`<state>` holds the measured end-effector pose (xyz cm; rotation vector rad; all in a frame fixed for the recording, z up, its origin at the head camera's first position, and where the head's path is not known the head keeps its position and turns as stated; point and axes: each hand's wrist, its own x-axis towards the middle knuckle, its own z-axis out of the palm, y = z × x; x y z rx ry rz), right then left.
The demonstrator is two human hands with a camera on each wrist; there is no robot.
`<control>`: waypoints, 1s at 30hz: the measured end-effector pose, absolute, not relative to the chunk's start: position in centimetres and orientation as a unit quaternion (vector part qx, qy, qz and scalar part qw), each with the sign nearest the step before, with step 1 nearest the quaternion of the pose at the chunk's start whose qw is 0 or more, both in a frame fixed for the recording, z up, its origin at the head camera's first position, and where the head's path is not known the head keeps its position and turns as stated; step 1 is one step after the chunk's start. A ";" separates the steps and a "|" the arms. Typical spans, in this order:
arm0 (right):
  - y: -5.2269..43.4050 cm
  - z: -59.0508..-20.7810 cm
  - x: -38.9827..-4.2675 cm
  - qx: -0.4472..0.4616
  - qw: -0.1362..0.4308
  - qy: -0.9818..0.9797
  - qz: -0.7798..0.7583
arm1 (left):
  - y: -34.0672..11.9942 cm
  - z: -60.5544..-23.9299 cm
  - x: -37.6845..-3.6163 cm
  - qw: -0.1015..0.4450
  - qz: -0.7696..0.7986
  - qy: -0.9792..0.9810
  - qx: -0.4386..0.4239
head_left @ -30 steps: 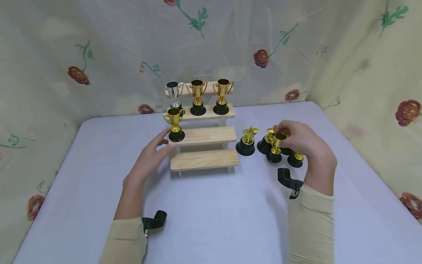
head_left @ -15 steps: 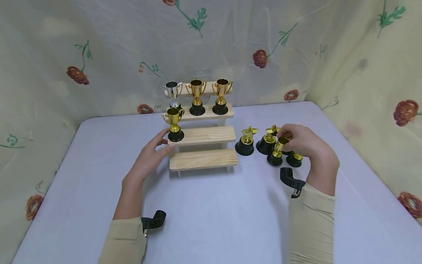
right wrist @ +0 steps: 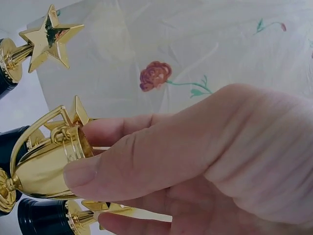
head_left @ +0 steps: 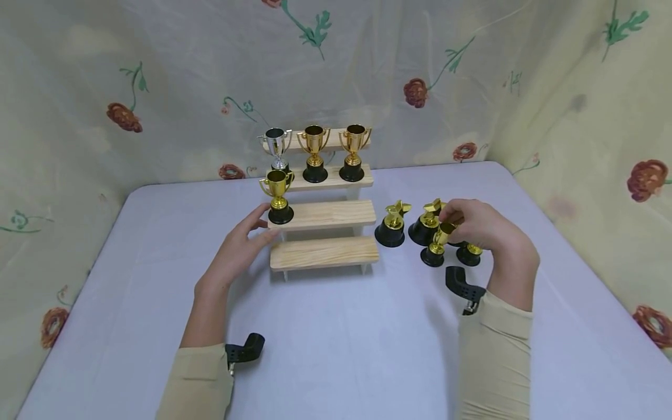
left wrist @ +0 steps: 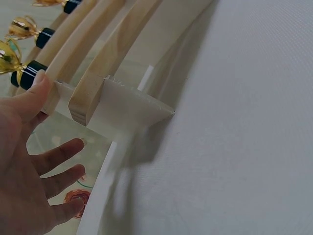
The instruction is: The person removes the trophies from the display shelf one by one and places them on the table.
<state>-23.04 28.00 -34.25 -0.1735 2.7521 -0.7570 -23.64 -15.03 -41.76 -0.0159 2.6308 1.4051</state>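
Observation:
My right hand (head_left: pixel 475 224) pinches a small gold cup trophy (head_left: pixel 437 245) by its bowl and holds it tilted, its black base near the table; in the right wrist view my thumb (right wrist: pixel 146 156) lies across the gold cup trophy (right wrist: pixel 41 166). My left hand (head_left: pixel 238 248) is open, its fingers straight, the thumb touching the left end of the wooden stepped stand (head_left: pixel 322 216); the thumb (left wrist: pixel 34 93) rests on the stand (left wrist: pixel 98 83). A gold cup (head_left: pixel 277 195) stands on the middle step just beyond that hand.
The top step carries a silver cup (head_left: pixel 276 149) and two gold cups (head_left: pixel 314 153) (head_left: pixel 353 150). Star trophies (head_left: pixel 391 224) (head_left: pixel 426 220) and another black base (head_left: pixel 469 254) stand by my right hand on the pale table (head_left: pixel 341 338). Floral cloth hangs behind and at the right.
My right hand has tipped the gold cup trophy and drawn it slightly left and nearer. The left hand has stayed at the stand's left end.

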 end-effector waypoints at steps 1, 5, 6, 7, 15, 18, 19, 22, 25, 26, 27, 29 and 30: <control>28.0 -34.2 -23.0 -0.060 0.141 0.953 -0.262 | -15.0 -41.7 -23.6 0.079 0.469 0.880 -0.004; 27.9 -34.2 -22.9 -0.063 0.145 0.951 -0.265 | -15.0 -41.7 -23.7 0.079 0.469 0.880 -0.007; 27.9 -34.1 -22.9 -0.065 0.147 0.950 -0.267 | -15.0 -41.8 -23.7 0.080 0.469 0.880 -0.008; 27.9 -34.1 -22.8 -0.067 0.147 0.950 -0.268 | -15.0 -41.8 -23.7 0.080 0.468 0.880 -0.009; 27.3 -33.2 -22.4 -0.073 0.125 0.947 -0.285 | -15.0 -41.8 -23.8 0.084 0.468 0.880 -0.012; 26.9 -32.8 -22.3 -0.075 0.115 0.947 -0.289 | -15.1 -41.9 -23.8 0.083 0.469 0.879 -0.009; 26.8 -32.7 -22.2 -0.078 0.112 0.947 -0.292 | -15.1 -41.9 -23.8 0.083 0.468 0.880 -0.008; 26.2 -32.5 -22.1 -0.081 0.106 0.944 -0.303 | -15.0 -41.9 -23.9 0.083 0.468 0.880 -0.007; 25.6 -32.4 -22.2 -0.086 0.096 0.941 -0.312 | -15.0 -41.9 -23.8 0.083 0.467 0.880 -0.007; 25.4 -32.4 -22.2 -0.089 0.092 0.941 -0.312 | -15.0 -42.0 -23.8 0.082 0.467 0.881 -0.007; 25.2 -32.4 -22.3 -0.092 0.087 0.941 -0.312 | -15.0 -42.0 -23.8 0.081 0.467 0.881 -0.005; 24.7 -32.4 -22.4 -0.103 0.081 0.940 -0.314 | -15.0 -42.0 -23.8 0.078 0.467 0.881 -0.003; 24.4 -32.3 -22.4 -0.108 0.080 0.939 -0.318 | -15.0 -42.0 -23.8 0.077 0.468 0.881 -0.002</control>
